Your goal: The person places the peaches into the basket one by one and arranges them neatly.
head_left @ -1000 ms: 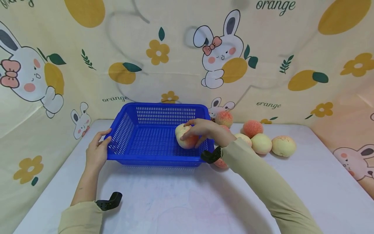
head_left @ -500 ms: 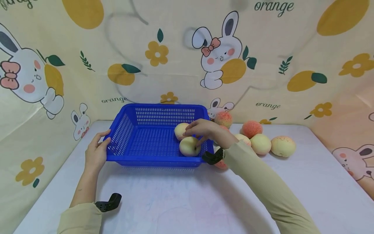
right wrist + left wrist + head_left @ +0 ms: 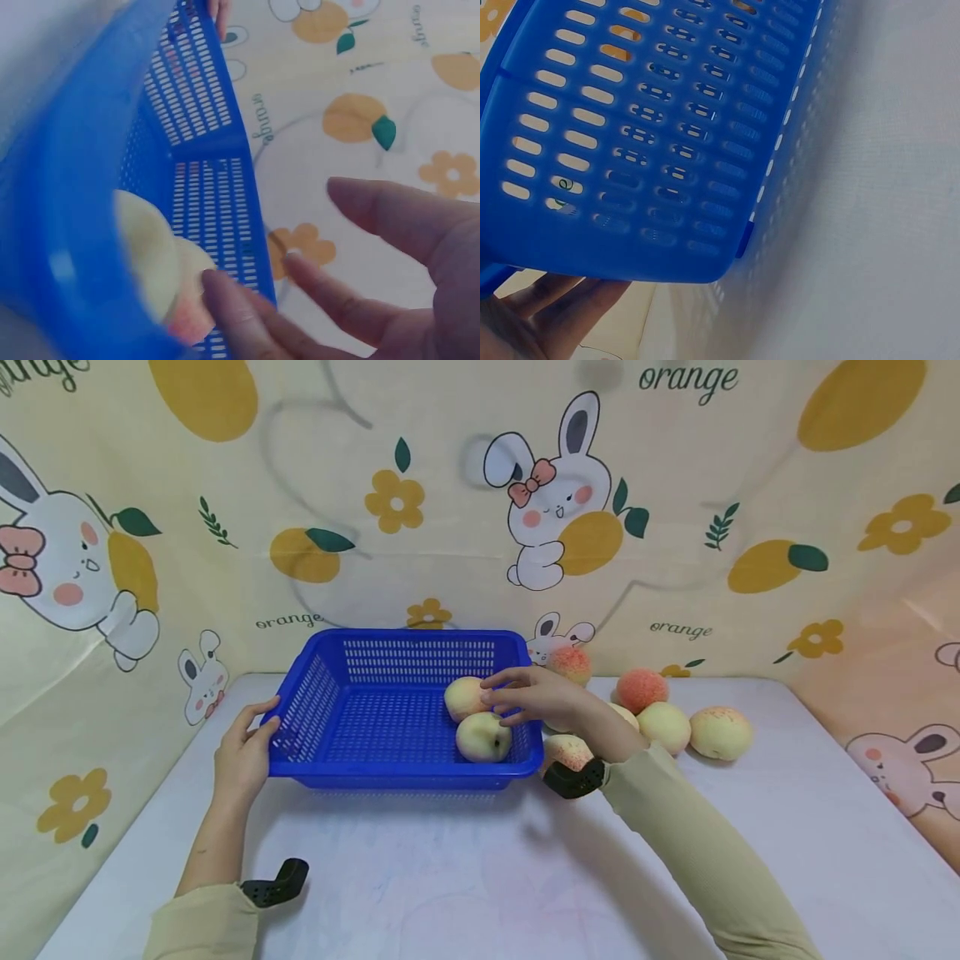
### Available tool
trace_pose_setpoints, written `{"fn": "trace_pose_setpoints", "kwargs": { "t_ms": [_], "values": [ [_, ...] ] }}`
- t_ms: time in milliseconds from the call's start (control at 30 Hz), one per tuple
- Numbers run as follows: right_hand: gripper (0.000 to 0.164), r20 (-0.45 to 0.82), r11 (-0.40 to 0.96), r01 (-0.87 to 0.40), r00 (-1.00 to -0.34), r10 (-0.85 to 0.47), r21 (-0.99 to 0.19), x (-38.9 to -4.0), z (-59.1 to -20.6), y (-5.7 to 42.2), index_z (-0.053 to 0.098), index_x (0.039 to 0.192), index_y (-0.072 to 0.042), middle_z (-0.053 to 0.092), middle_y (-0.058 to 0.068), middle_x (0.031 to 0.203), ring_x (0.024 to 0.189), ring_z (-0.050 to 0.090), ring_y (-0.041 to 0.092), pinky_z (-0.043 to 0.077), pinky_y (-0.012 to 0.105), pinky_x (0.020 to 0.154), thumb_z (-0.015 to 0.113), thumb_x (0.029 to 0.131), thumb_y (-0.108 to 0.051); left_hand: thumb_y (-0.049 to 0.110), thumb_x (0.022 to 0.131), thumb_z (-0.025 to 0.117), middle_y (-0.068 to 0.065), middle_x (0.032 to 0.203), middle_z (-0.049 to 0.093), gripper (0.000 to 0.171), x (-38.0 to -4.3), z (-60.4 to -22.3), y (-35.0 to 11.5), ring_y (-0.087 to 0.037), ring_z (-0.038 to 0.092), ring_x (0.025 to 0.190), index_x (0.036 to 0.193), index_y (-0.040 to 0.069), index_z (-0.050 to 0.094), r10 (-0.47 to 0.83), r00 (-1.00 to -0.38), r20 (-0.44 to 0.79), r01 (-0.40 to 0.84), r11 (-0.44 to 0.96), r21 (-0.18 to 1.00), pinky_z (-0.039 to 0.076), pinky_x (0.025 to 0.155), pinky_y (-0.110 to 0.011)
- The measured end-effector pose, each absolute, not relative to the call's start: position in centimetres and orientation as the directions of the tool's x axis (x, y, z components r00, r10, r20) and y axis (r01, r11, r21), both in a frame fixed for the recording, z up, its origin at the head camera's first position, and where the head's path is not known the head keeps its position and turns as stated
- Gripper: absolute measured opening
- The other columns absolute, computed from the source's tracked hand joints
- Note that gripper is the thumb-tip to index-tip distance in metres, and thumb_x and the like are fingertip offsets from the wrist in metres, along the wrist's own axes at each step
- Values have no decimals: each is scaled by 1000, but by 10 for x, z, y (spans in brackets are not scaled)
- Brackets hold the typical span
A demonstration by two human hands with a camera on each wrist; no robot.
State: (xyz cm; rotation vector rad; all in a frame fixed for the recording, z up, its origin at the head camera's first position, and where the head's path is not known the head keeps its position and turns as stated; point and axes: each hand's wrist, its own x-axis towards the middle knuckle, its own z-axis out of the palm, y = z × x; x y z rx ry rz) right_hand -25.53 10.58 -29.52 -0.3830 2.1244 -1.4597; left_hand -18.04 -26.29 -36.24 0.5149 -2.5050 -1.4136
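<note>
A blue plastic basket (image 3: pixel 375 727) with slotted walls sits on the table. My left hand (image 3: pixel 243 747) grips its left rim; the left wrist view shows the fingers (image 3: pixel 585 307) at the basket's end wall. Two peaches lie inside at the right end: a pale yellow peach (image 3: pixel 480 742) in front and a yellow peach (image 3: pixel 461 697) with some pink behind it. Over the right rim, my right hand (image 3: pixel 543 695) hovers with spread fingers, holding nothing. Its fingertips are close to the peaches; whether they touch is unclear in the head view.
Right of the basket, several more peaches rest on the white table (image 3: pixel 420 868): a speckled peach (image 3: pixel 567 750), a red peach (image 3: pixel 641 691), a pale peach (image 3: pixel 665 728) and a yellow peach (image 3: pixel 722 733). My right forearm partly covers others. A printed cloth (image 3: pixel 435 560) hangs behind.
My right hand has let go of the front peach, which settles in the basket, and has opened and drawn back rightward. My left hand keeps its grip on the rim.
</note>
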Motion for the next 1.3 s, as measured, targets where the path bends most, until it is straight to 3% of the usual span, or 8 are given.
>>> {"fn": "trace_pose_setpoints", "kwargs": {
  "t_ms": [333,500,733,1000,1133,1300],
  "values": [
    [44,-66,241,-57,-878,-474,-969,-246,-313,124,51,131,5,57,27,126,108,63,33,52,40,87,61,94,-16,36,102,37,-26,138,49,44,-181,-364,-263,-44,54,119,143,22,44,-410,-912,21,-196,480,855,41,79,-36],
    [44,-18,233,-81,-918,-396,-969,-242,-321,134,56,127,-1,62,18,122,107,63,27,54,35,83,65,92,-25,36,102,36,-26,138,49,44,-181,-363,-263,-44,54,119,143,22,44,-411,-911,20,-197,479,855,41,77,-32],
    [45,17,248,-98,-950,-311,-964,-233,-330,149,59,124,-4,65,10,118,103,63,19,53,32,82,67,90,-31,36,102,35,-26,138,49,44,-181,-362,-262,-45,56,116,144,22,43,-410,-912,8,-205,472,857,41,69,-23],
    [45,-12,248,-51,-969,-247,-967,-227,-338,164,59,122,-5,66,1,113,110,60,18,46,40,97,68,89,-34,35,102,35,-27,138,49,44,-181,-363,-262,-45,55,118,144,22,43,-409,-913,7,-203,469,860,41,69,-23],
    [46,-25,252,-37,-971,-239,-967,-224,-343,171,58,121,-4,64,6,118,107,60,12,47,32,95,69,88,-34,35,102,35,-26,139,49,44,-181,-363,-263,-45,54,119,144,22,42,-405,-914,4,-203,466,861,41,72,-26],
    [46,-40,282,-21,-977,-210,-959,-222,-350,178,61,121,-5,65,10,124,102,63,3,48,28,92,71,87,-34,36,102,36,-27,138,49,44,-181,-363,-263,-45,55,117,144,22,43,-407,-913,9,-202,473,858,41,67,-20]
  ]
}}
